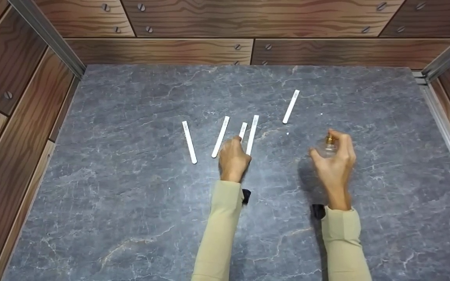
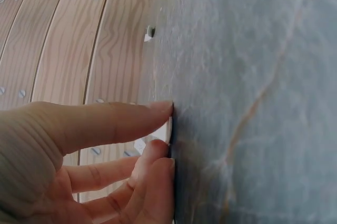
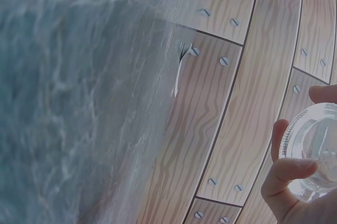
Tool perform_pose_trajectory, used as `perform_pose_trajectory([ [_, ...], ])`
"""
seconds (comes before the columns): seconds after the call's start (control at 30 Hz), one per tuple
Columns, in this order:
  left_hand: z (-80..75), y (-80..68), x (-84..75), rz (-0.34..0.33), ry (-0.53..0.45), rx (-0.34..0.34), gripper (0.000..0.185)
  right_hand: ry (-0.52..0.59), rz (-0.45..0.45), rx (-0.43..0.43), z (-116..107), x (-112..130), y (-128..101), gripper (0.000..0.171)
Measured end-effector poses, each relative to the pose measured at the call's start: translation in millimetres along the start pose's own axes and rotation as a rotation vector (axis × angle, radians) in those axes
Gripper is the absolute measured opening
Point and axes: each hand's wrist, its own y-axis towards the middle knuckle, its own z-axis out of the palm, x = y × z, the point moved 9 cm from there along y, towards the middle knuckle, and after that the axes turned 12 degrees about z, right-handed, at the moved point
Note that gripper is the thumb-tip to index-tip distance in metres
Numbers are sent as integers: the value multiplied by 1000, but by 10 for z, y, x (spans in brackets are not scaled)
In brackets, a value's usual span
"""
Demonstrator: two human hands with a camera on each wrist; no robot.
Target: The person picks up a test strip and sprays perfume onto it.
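gripping a small clear glass perfume bottle with a gold neck (image 1: pixel 327 145) in your right hand (image 1: pixel 336 162), fingers curled round it, held up off the grey marble-look tabletop (image 1: pixel 131 187). right wrist cam shows the bottle's round clear base (image 3: pixel 310 150) pinched btwn thumb and fingers.

your left hand (image 1: pixel 233 158) is down on the short white paper strip (image 1: pixel 243 130). left wrist cam: thumb tip and fingertips (image 2: pixel 158 109) pinch the strip's near end (image 2: pixel 167 130) right at the table surface, so closed on the strip.

4 more white paper strips lie flat: one far left (image 1: pixel 189 142), one just left of your hand (image 1: pixel 220 136), one just right of the short one (image 1: pixel 252 134), nearly touching your knuckles, and one further back on the right (image 1: pixel 290 106), well apart from the rest.

wood-grain panel walls w/ screws (image 1: pixel 193 15) round the table. beige sleeves (image 1: pixel 219 234) on both arms.
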Motion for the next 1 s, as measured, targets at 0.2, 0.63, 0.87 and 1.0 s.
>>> perform_pose_trajectory([
  [0.2,-21,-43,-58,42,10,-46,27,-19,0,10,3,3,-5,52],
  [0.63,10,-78,-94,32,-17,-52,23,10,20,-5,6,-7,-1,52],
  [0.87,49,-79,-128,71,-39,-43,27,5,20,0,10,-8,4,51],
  [1.0,86,-94,-146,80,-63,-6,21,-2,6,10,19,-10,-3,51],
])
